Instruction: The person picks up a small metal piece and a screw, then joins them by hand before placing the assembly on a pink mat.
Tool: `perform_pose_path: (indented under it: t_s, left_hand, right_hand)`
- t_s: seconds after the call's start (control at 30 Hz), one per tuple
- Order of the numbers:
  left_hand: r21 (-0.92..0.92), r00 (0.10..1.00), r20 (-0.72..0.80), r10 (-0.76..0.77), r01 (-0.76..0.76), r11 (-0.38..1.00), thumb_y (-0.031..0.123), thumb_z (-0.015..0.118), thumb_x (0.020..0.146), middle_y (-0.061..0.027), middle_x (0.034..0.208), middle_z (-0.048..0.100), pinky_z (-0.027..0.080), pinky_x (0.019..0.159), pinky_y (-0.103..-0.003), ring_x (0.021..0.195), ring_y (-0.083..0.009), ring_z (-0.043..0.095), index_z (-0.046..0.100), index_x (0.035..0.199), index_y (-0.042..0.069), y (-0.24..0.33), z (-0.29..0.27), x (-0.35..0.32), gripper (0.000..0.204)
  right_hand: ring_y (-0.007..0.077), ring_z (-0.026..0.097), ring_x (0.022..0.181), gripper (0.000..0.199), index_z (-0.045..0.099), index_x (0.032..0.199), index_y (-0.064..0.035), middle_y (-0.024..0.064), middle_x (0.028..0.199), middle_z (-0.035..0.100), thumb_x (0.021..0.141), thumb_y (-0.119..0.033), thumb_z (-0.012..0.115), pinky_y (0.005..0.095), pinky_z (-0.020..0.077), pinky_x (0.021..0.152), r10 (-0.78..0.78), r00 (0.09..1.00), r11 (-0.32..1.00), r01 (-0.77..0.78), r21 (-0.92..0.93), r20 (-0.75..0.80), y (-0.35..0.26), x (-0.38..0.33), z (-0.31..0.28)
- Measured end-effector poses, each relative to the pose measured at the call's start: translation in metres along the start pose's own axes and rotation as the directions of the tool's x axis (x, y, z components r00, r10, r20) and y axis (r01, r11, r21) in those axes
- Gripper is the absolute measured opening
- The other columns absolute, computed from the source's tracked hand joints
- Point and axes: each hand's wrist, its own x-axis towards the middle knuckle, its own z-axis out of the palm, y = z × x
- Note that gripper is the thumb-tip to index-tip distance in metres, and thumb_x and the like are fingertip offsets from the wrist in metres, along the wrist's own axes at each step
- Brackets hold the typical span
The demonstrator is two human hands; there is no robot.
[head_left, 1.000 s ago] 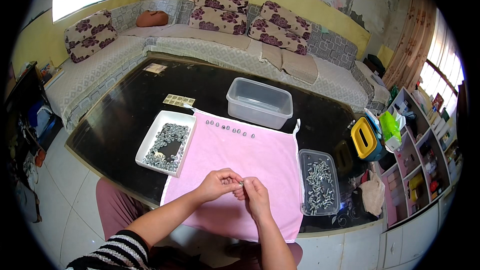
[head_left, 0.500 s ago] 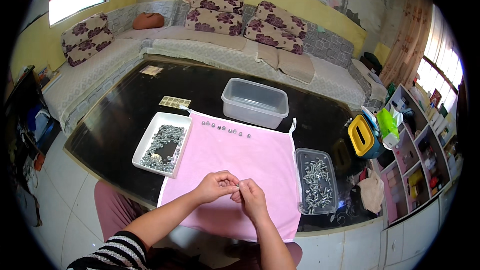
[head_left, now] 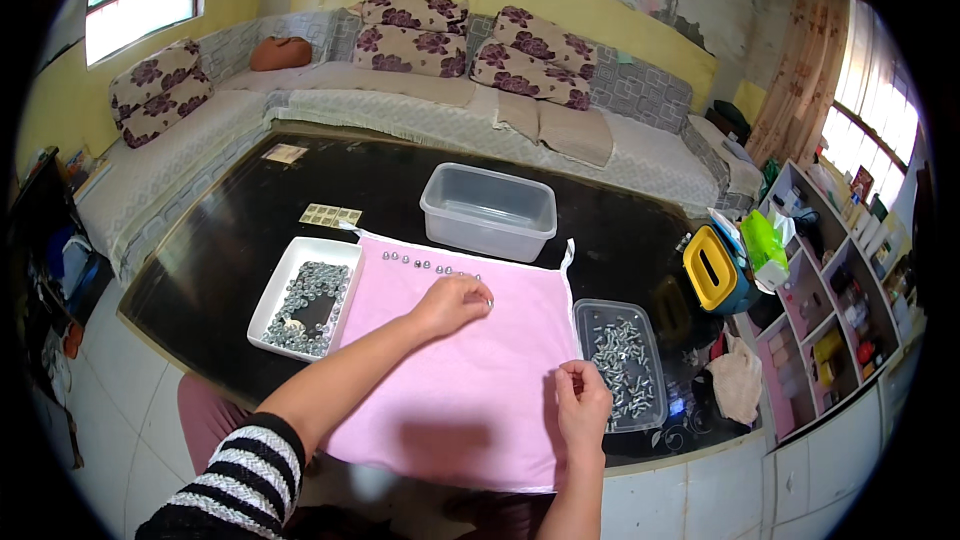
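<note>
A wide black glass table (head_left: 250,240) fills the room in front of the sofa, and a pink cloth (head_left: 470,370) lies flat over its near edge. Behind the cloth stands a clear plastic tub (head_left: 488,210). To the left sits a white tray (head_left: 300,295) of small metal nuts, to the right a clear tray (head_left: 620,362) heaped with screws. The left hand (head_left: 450,302) reaches toward the far end of a row of assembled pieces (head_left: 430,266) along the cloth's back edge, its fingertips pinching a small metal piece (head_left: 489,304) just beside that row. The right hand (head_left: 582,402) hovers at the cloth's right edge, next to the screw tray, fingers curled; whether it holds anything I cannot tell. Such a piece looks hard, light and smooth, likely to roll or slip, so a fingertip pinch across its sides suits it best.
</note>
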Motion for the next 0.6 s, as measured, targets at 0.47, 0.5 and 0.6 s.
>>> perform_pose_path:
  t_s: [0.47,0.5,0.6]
  left_hand:
    - [0.360,0.993,-0.102,0.061,-0.021,0.933,0.011,0.064,0.070,-0.0114,0.079,0.059,0.045,0.072,-0.035,0.080,-0.0272,0.056,0.062,0.083,0.003,-0.040,0.021,0.045,0.015]
    - [0.351,0.990,-0.108,0.094,-0.050,0.935,0.010,0.064,0.070,-0.0114,0.081,0.059,0.045,0.073,-0.035,0.081,-0.0275,0.055,0.062,0.083,0.003,-0.037,0.021,0.042,0.015]
    - [0.260,0.990,-0.032,0.135,-0.123,0.958,0.011,0.064,0.070,-0.0119,0.089,0.058,0.043,0.079,-0.036,0.087,-0.0277,0.054,0.061,0.088,0.004,-0.014,0.020,0.022,0.019]
  right_hand:
    - [0.0220,0.055,0.058,0.008,0.058,0.078,-0.0006,0.0113,0.067,0.057,0.075,-0.008,0.060,0.0312,0.0446,0.056,-0.018,0.999,0.998,0.015,-0.066,-0.037,0.006,0.006,-0.017]
    - [0.0220,0.055,0.058,0.008,0.058,0.078,-0.0006,0.0113,0.067,0.057,0.075,-0.008,0.060,0.0312,0.0445,0.056,-0.022,0.998,0.997,0.019,-0.072,-0.053,0.009,0.006,-0.021]
    - [0.0212,0.055,0.058,0.007,0.058,0.078,-0.0008,0.0104,0.068,0.057,0.074,-0.006,0.060,0.0308,0.0438,0.056,-0.026,0.983,0.988,-0.002,-0.155,-0.180,0.021,0.009,-0.043]
